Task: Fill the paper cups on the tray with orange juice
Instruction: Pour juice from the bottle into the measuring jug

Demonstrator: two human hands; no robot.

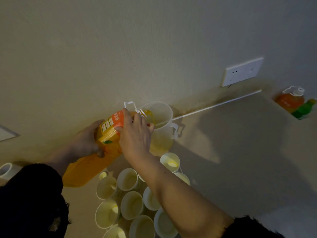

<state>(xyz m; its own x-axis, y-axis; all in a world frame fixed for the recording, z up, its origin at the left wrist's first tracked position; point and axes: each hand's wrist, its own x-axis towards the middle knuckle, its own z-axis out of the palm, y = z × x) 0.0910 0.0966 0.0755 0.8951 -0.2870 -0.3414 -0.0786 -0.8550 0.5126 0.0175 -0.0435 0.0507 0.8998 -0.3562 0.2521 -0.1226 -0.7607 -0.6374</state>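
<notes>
Head view looks down on a large juice bottle (96, 162) full of orange juice. It is tipped over almost flat, with its mouth over the rim of a clear plastic jug (159, 114). The left hand (85, 141) grips the bottle's body from the far side, fingers wrapped round it just below the orange label. The right hand (137, 136) grasps the bottle's shoulder near the neck, thumb on the label and fingers curled over the top. A white carrying loop sticks up from the neck beside the jug.

The jug stands upright on the pale table (240, 152), close to the wall (120, 48), with its handle turned to the right. Yellow juice shows at the spout and a pale yellow layer lies in the jug's bottom.

The paper cups (132, 205) stand in a tight cluster on the near side of the jug, mouths up, partly under the right forearm. Several look pale yellow inside, but in the dim light I cannot tell how full they are. The tray beneath them cannot be made out.

A white wall socket (242, 72) sits on the wall to the right. Lower at the far right are a second orange bottle (289, 100) and a green object (305, 109). A white roll (5, 170) lies at the left edge.
</notes>
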